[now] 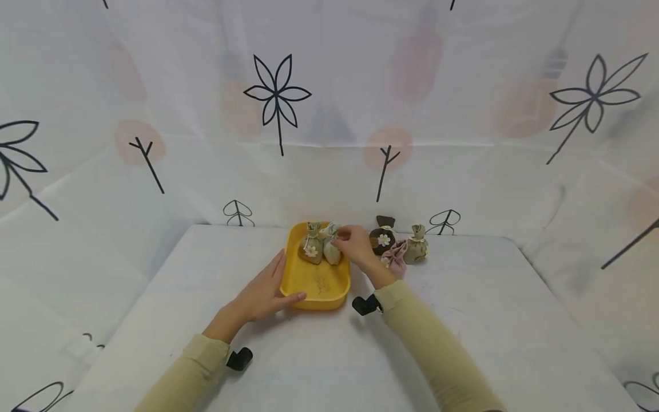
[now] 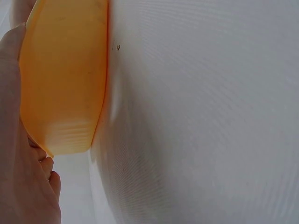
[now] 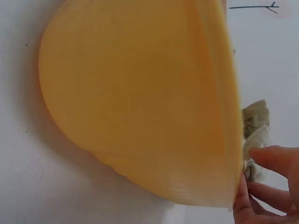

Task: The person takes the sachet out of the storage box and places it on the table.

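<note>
A yellow tray (image 1: 315, 280) lies on the white table with two small drawstring pouches at its far end. One is an olive-green pouch (image 1: 311, 247) bearing a white flower. Beside it is a white pouch (image 1: 331, 252), whose tied neck my right hand (image 1: 355, 245) pinches between thumb and fingers; the right wrist view shows this white pouch (image 3: 257, 140) partly behind the tray wall. Along the tray's left side lie the straight fingers of my left hand (image 1: 262, 293), its thumb extended over the near left corner of the rim. Part of that hand (image 2: 23, 163) shows beside the tray in the left wrist view.
To the right of the tray, close to my right forearm, a dark brown pouch (image 1: 380, 243), a pink pouch (image 1: 396, 260) and an olive pouch (image 1: 417, 247) stand bunched together. Behind the table (image 1: 453, 320) hangs a pale patterned curtain (image 1: 329, 183).
</note>
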The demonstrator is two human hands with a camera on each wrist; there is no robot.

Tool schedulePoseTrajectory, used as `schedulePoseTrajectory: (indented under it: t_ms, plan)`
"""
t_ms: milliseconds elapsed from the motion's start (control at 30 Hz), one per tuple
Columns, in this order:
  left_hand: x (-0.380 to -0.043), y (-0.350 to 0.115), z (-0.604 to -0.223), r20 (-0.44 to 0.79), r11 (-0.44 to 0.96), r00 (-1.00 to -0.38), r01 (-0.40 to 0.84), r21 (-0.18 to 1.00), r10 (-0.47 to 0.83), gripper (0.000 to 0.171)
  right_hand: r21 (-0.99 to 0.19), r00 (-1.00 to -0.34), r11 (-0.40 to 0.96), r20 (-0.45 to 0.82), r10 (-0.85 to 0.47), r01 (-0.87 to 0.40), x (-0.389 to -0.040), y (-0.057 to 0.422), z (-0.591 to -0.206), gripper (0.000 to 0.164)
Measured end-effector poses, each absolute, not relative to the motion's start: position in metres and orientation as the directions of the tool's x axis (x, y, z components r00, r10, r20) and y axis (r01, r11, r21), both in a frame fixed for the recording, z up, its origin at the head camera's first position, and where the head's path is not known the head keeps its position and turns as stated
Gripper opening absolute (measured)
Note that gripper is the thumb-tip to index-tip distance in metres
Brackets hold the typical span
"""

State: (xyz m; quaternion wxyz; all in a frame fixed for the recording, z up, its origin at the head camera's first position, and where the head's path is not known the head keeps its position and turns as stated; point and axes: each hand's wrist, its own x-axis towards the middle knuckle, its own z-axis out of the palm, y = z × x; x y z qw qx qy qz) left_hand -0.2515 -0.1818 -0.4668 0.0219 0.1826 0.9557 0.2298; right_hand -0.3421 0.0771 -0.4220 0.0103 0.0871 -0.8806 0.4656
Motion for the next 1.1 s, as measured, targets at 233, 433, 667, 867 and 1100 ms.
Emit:
schedulePoseTrajectory:
  t_ms: [233,433,667,867,1100]
  plan:
    - [-0.252,-0.182,-0.468,0.040,0.829,-0.932,0.339,0.444,0.360,0.118,-0.789,-0.980,0.585,0.117,-0.160,-0.190,-0.352,0.071,-0.429,0.039]
    - [-0.252,-0.182,-0.469,0.031,0.830,-0.933,0.333,0.448,0.357,0.118,-0.770,-0.978,0.605,0.123,-0.169,-0.202,-0.355,0.069,-0.432,0.034]
    - [-0.253,-0.182,-0.467,0.034,0.836,-0.933,0.336,0.434,0.358,0.120,-0.745,-0.966,0.618,0.152,-0.208,-0.251,-0.357,0.068,-0.432,0.024]
    - [-0.254,-0.183,-0.466,0.044,0.837,-0.933,0.340,0.429,0.357,0.122,-0.683,-0.954,0.667,0.193,-0.227,-0.297,-0.360,0.066,-0.434,0.021]
    - [-0.252,-0.182,-0.468,0.041,0.833,-0.936,0.331,0.443,0.350,0.120,-0.604,-0.931,0.709,0.258,-0.260,-0.365,-0.357,0.065,-0.440,0.011]
